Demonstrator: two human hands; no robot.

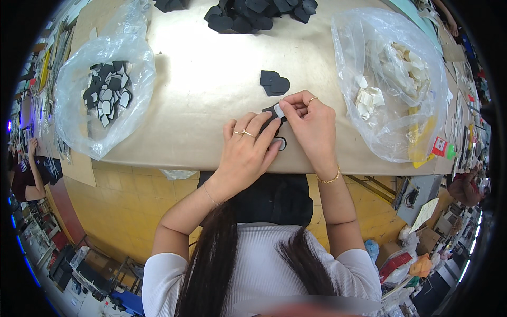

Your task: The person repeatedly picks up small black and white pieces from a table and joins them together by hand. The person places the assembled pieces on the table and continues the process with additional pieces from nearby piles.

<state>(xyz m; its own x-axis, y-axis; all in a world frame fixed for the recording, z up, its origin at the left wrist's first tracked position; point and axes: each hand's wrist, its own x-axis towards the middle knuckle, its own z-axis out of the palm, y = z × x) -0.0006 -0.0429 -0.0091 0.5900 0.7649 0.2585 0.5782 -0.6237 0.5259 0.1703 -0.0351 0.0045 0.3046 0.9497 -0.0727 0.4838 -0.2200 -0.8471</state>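
Observation:
Near the front edge of the table, a small black flat piece with a white patch at its upper end lies between my hands. My left hand presses its fingertips on the black piece and holds it against the table. At the white patch, my right hand pinches thumb and index finger together, its other fingers curled. Another rounded black piece with a white middle lies by my left thumb, partly covered. Just beyond my hands rest overlapping black rounded pieces.
At left sits a clear plastic bag with black and white cut pieces inside. A second clear bag, at right, holds crumpled pale scraps. Several black pieces are heaped at the far edge. A green-capped bottle stands far right.

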